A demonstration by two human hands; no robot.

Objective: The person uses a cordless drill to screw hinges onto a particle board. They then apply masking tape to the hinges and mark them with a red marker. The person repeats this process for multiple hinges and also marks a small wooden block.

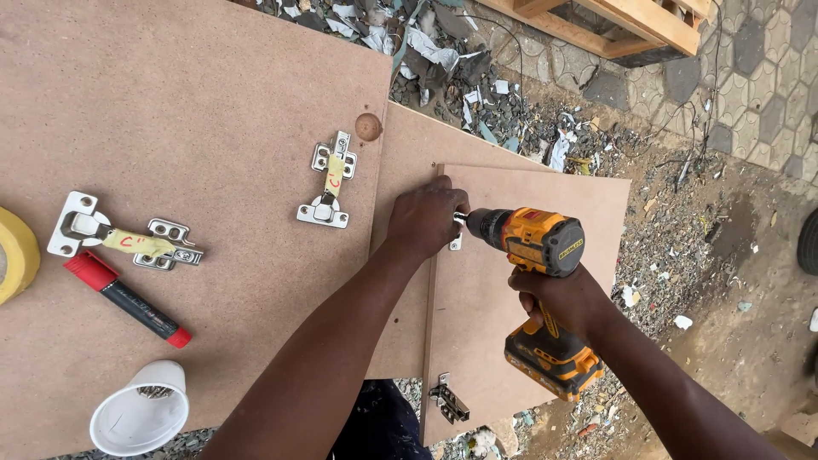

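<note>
Right at the near edge of the smaller board [528, 281], the left hand [426, 217] is bunched up around a small metal hinge plate [456, 243], fingers closed down over it and pinning it to the board's edge. Only a sliver of the plate peeks out under the knuckles, so I can't tell if a screw is already sitting in it.

Over on the other side, the right hand [558, 298] is wrapped tight around the grip of a yellow and black cordless drill [537, 255]. What matters most is that the drill's long axis runs pretty much flat and sideways, chuck pointing left, straight at the left hand. The bit end is touching or just about touching the spot by the left fingertips, so the hinge plate lies directly off the nose of the drill, and the left hand is clearly the nearer one to it. The battery end hangs down toward the person's body.

A second hinge [447, 400] is already fixed lower down on that same board edge. On the big board [187, 111] to the left, well apart from the action, sit two loose hinges [328, 183], a red-capped marker [128, 298], a white cup [141, 409] and a yellow tape roll [15, 254].
</note>
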